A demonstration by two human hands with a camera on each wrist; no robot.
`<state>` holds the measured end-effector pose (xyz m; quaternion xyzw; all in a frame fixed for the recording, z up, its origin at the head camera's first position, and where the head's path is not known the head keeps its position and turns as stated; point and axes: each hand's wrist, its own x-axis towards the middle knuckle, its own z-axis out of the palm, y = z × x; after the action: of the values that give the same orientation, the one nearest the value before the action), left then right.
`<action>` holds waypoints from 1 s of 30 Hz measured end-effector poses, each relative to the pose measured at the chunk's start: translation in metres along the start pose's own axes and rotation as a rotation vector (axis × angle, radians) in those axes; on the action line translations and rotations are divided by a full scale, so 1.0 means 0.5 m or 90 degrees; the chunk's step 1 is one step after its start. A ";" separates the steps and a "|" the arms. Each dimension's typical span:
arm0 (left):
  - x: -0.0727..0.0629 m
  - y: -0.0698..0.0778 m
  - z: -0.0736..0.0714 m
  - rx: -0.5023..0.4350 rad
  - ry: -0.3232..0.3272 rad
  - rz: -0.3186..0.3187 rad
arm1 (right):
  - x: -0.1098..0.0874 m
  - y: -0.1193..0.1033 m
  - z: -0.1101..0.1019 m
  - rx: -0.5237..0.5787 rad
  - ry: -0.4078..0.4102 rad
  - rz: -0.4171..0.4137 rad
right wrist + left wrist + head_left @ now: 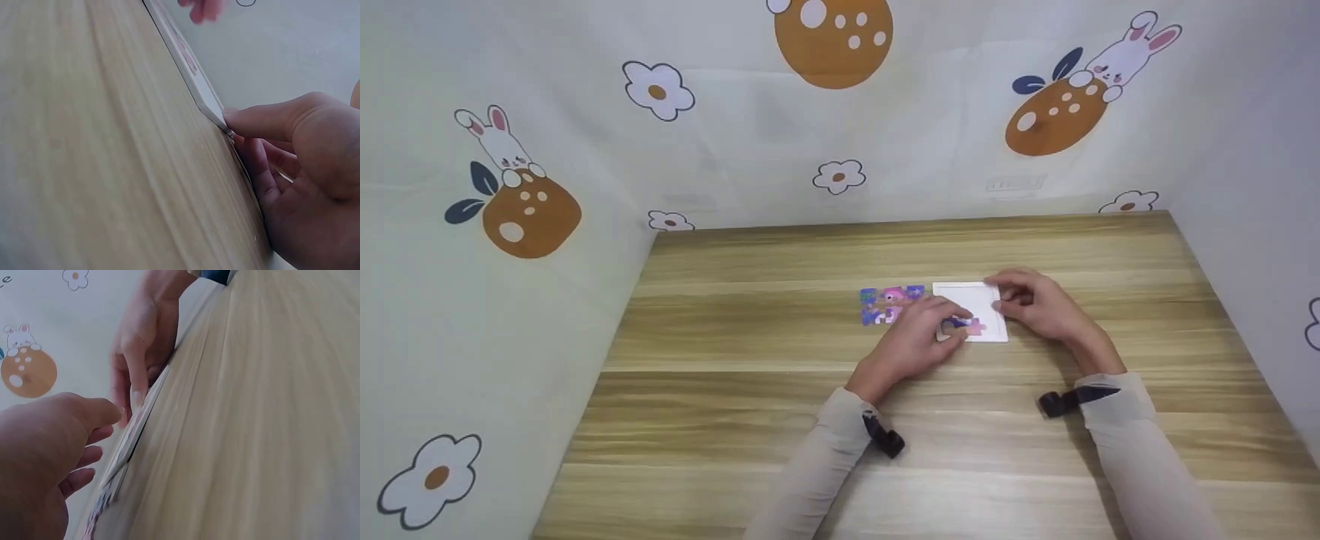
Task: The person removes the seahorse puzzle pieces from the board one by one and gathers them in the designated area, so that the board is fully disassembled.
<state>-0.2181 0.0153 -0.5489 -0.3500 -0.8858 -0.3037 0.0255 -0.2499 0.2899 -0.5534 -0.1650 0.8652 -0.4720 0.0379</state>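
Note:
A white square puzzle tray [971, 298] lies on the table, with a few pink and dark puzzle pieces [975, 327] in its near part. My right hand [1044, 306] grips the tray's right edge; in the right wrist view its thumb [259, 121] presses on the rim and the fingers bend below it. Over the tray's left side is my left hand [915, 337], its fingers loosely bent with nothing visible between them. In the right wrist view its blurred fingertips [202, 8] show apart from the tray. Left of the tray, several colourful puzzle pieces [891, 295] lie together, partly hidden by the left hand.
The tray rests on a wood-grain table [735, 420]. Pale cloth walls [750, 150] with rabbit, orange and flower prints stand behind and at both sides. A black wrist camera [885, 436] is strapped to the left sleeve, another [1057, 403] to the right.

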 end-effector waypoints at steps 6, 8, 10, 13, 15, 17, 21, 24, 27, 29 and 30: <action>0.017 0.012 0.016 0.034 -0.011 -0.018 | 0.001 0.000 0.002 0.002 -0.008 0.009; 0.017 0.010 0.018 0.037 -0.008 -0.030 | 0.000 0.000 0.000 0.002 -0.009 0.017; 0.016 0.008 0.021 0.034 -0.004 -0.038 | -0.001 0.001 -0.001 0.000 -0.010 0.018; 0.016 0.007 0.025 0.034 0.005 -0.032 | -0.003 0.002 -0.002 0.002 -0.012 0.021; 0.016 0.008 0.028 0.047 0.009 -0.018 | -0.004 0.003 -0.002 0.004 -0.013 0.015; 0.018 0.010 0.030 0.064 0.015 0.002 | -0.004 0.004 -0.002 0.008 -0.013 0.011; 0.019 0.014 0.030 0.082 0.023 0.018 | -0.003 0.005 -0.002 0.017 -0.014 0.004; 0.020 0.015 0.028 0.062 0.019 0.018 | -0.001 0.005 -0.002 0.014 -0.011 0.001; 0.022 0.014 0.027 0.020 0.010 0.019 | 0.000 0.004 -0.003 0.007 -0.010 -0.001; 0.024 0.014 0.028 -0.010 0.004 0.016 | 0.001 0.004 -0.003 0.004 -0.009 0.002; 0.024 0.014 0.029 -0.023 0.002 0.011 | 0.000 0.003 -0.004 0.004 -0.010 0.005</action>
<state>-0.2204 0.0347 -0.5537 -0.3579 -0.8771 -0.3195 0.0232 -0.2508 0.2922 -0.5535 -0.1648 0.8640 -0.4734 0.0469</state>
